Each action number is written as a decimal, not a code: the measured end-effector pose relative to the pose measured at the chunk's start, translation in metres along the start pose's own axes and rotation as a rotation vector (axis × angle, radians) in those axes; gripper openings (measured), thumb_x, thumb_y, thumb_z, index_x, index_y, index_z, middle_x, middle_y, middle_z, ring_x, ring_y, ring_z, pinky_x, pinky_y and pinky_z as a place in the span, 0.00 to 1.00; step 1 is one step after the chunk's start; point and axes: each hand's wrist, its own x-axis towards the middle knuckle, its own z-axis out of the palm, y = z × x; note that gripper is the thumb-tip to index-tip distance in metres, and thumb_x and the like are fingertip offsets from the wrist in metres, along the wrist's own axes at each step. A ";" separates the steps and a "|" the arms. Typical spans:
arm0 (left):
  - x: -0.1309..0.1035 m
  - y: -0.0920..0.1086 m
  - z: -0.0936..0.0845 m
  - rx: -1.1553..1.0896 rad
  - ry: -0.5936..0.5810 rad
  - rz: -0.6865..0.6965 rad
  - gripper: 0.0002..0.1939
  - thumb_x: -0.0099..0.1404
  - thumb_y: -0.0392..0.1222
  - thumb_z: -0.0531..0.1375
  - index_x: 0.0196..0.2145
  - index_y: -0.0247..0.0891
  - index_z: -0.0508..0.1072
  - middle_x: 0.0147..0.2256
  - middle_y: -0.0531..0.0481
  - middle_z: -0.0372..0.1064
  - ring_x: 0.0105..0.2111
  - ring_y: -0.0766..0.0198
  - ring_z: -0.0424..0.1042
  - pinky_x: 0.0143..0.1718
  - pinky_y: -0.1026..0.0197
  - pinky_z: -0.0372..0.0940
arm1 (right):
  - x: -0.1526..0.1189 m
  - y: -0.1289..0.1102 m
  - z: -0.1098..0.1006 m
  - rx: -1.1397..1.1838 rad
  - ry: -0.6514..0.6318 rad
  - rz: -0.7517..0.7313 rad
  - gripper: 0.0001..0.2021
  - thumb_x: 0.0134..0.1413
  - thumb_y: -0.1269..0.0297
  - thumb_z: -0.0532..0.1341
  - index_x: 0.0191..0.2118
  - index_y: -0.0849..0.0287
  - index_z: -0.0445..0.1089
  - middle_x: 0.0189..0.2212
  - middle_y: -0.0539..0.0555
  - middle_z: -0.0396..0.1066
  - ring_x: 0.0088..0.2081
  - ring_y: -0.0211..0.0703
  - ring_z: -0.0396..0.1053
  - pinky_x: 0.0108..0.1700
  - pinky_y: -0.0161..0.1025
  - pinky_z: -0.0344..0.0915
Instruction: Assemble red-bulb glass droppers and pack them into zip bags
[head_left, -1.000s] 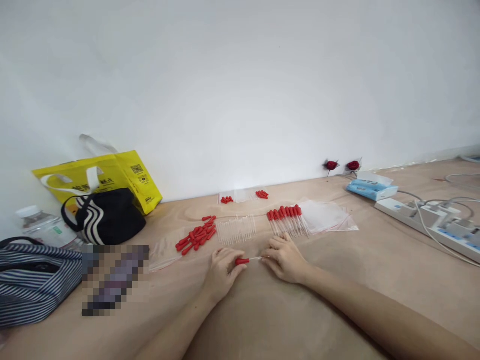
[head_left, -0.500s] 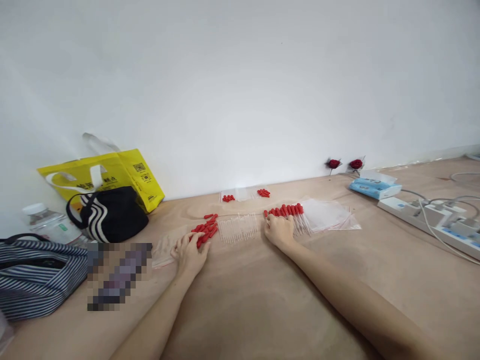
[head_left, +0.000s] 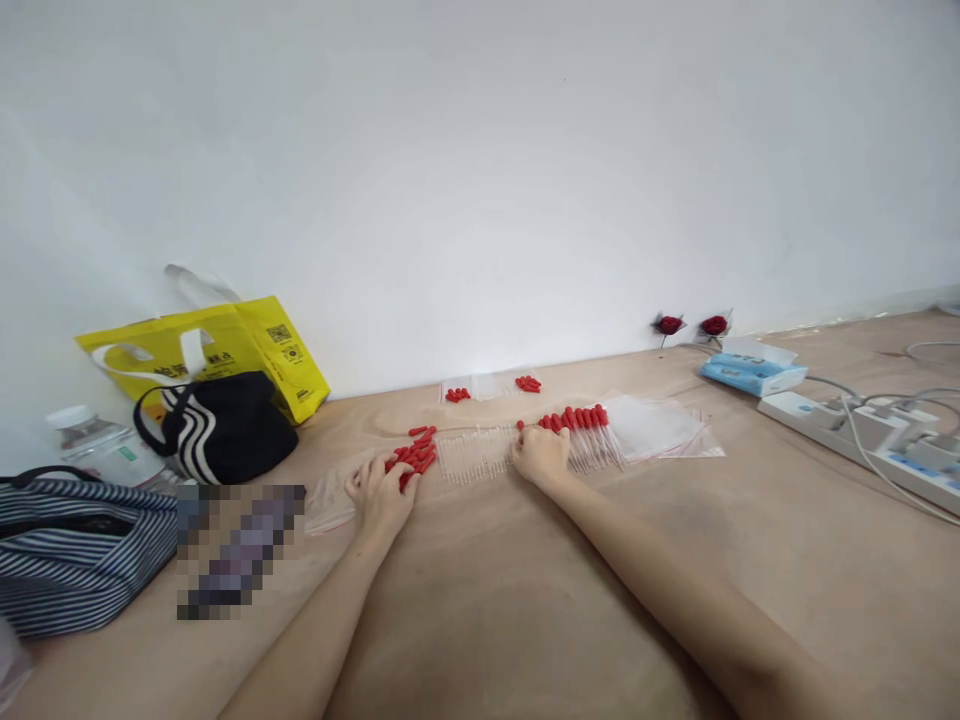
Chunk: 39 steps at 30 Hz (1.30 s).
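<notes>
Many small red rubber caps [head_left: 415, 457]

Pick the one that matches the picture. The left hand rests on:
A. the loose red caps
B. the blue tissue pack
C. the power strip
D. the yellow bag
A: the left hand lies with its fingertips on the pile of red caps, while the right hand is at the row of capped droppers.
</notes>
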 end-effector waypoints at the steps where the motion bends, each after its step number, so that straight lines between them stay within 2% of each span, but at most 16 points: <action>1: 0.000 0.001 0.000 -0.004 0.005 0.010 0.04 0.56 0.40 0.58 0.26 0.41 0.73 0.41 0.47 0.67 0.43 0.54 0.60 0.45 0.50 0.47 | 0.002 -0.003 0.002 0.004 -0.002 0.018 0.14 0.51 0.64 0.49 0.32 0.63 0.70 0.33 0.62 0.71 0.35 0.47 0.67 0.42 0.45 0.45; 5: 0.001 0.003 -0.001 -0.075 0.045 -0.014 0.06 0.57 0.38 0.55 0.27 0.40 0.72 0.39 0.47 0.68 0.42 0.54 0.62 0.45 0.50 0.49 | 0.009 -0.011 0.007 0.024 -0.021 0.097 0.14 0.49 0.62 0.51 0.32 0.64 0.71 0.32 0.63 0.71 0.33 0.48 0.68 0.43 0.46 0.45; 8: 0.000 0.005 -0.004 -0.211 0.109 -0.045 0.07 0.58 0.39 0.54 0.28 0.38 0.71 0.36 0.45 0.69 0.40 0.54 0.63 0.43 0.52 0.54 | 0.013 -0.014 0.008 0.040 -0.035 0.142 0.13 0.48 0.63 0.52 0.31 0.64 0.71 0.31 0.63 0.71 0.33 0.48 0.68 0.43 0.47 0.46; 11: -0.004 0.013 -0.009 -0.397 0.132 0.067 0.08 0.60 0.39 0.52 0.30 0.37 0.70 0.34 0.45 0.69 0.39 0.56 0.65 0.43 0.54 0.57 | 0.016 -0.016 0.009 0.054 -0.047 0.165 0.12 0.47 0.63 0.53 0.30 0.64 0.71 0.30 0.63 0.72 0.32 0.48 0.68 0.42 0.47 0.46; 14: -0.016 0.030 -0.017 -0.588 -0.002 0.278 0.08 0.61 0.39 0.50 0.31 0.38 0.68 0.33 0.47 0.68 0.38 0.58 0.66 0.42 0.56 0.60 | 0.016 -0.017 0.008 0.060 -0.048 0.162 0.12 0.47 0.64 0.53 0.28 0.65 0.71 0.28 0.63 0.72 0.31 0.49 0.68 0.41 0.47 0.47; 17: -0.030 0.050 -0.025 -0.718 -0.280 0.458 0.08 0.62 0.37 0.49 0.30 0.37 0.67 0.31 0.48 0.68 0.33 0.62 0.67 0.35 0.61 0.63 | 0.013 -0.015 0.005 0.060 -0.020 0.123 0.13 0.49 0.65 0.52 0.28 0.66 0.71 0.27 0.64 0.71 0.32 0.50 0.68 0.42 0.48 0.47; 20: -0.039 0.062 -0.028 -0.737 -0.353 0.438 0.07 0.60 0.35 0.51 0.33 0.36 0.68 0.32 0.48 0.67 0.33 0.62 0.67 0.36 0.60 0.63 | 0.002 -0.007 0.000 0.065 0.030 0.032 0.13 0.51 0.65 0.50 0.32 0.65 0.69 0.32 0.64 0.71 0.38 0.51 0.66 0.42 0.45 0.48; 22: -0.040 0.064 -0.027 -0.747 -0.352 0.397 0.09 0.59 0.35 0.52 0.38 0.36 0.69 0.36 0.46 0.67 0.37 0.61 0.67 0.39 0.58 0.63 | -0.009 0.005 -0.002 0.109 0.076 -0.126 0.11 0.53 0.65 0.50 0.33 0.63 0.68 0.35 0.61 0.69 0.40 0.48 0.64 0.41 0.42 0.50; 25: -0.039 0.063 -0.023 -0.750 -0.367 0.362 0.13 0.58 0.37 0.55 0.41 0.36 0.70 0.40 0.44 0.66 0.41 0.59 0.66 0.43 0.57 0.61 | -0.031 0.033 0.000 0.263 0.167 -0.445 0.10 0.55 0.67 0.48 0.32 0.62 0.65 0.32 0.58 0.68 0.35 0.44 0.63 0.37 0.39 0.53; 28: -0.037 0.066 -0.021 -0.730 -0.401 0.349 0.10 0.58 0.39 0.56 0.37 0.38 0.74 0.40 0.45 0.66 0.41 0.59 0.67 0.43 0.58 0.62 | -0.052 0.061 0.001 0.356 0.153 -0.611 0.10 0.56 0.69 0.47 0.34 0.61 0.65 0.29 0.55 0.68 0.32 0.42 0.63 0.37 0.39 0.54; 30: -0.036 0.069 -0.022 -0.735 -0.406 0.348 0.09 0.59 0.39 0.56 0.34 0.39 0.75 0.38 0.46 0.67 0.39 0.60 0.68 0.41 0.59 0.62 | -0.063 0.074 -0.001 0.356 0.132 -0.684 0.12 0.57 0.70 0.46 0.40 0.60 0.66 0.30 0.56 0.68 0.33 0.42 0.63 0.38 0.40 0.54; 33: -0.036 0.074 -0.026 -0.764 -0.382 0.347 0.08 0.60 0.37 0.54 0.32 0.39 0.74 0.34 0.49 0.70 0.36 0.61 0.68 0.39 0.60 0.62 | -0.071 0.081 -0.006 0.336 0.114 -0.742 0.15 0.56 0.72 0.47 0.46 0.59 0.65 0.32 0.57 0.68 0.34 0.41 0.64 0.40 0.41 0.53; 39: -0.040 0.076 -0.031 -0.809 -0.379 0.305 0.08 0.62 0.39 0.51 0.34 0.38 0.70 0.32 0.49 0.71 0.34 0.61 0.69 0.37 0.60 0.63 | -0.081 0.068 -0.011 0.404 0.104 -0.742 0.12 0.55 0.73 0.49 0.41 0.58 0.67 0.33 0.54 0.70 0.35 0.38 0.65 0.45 0.44 0.48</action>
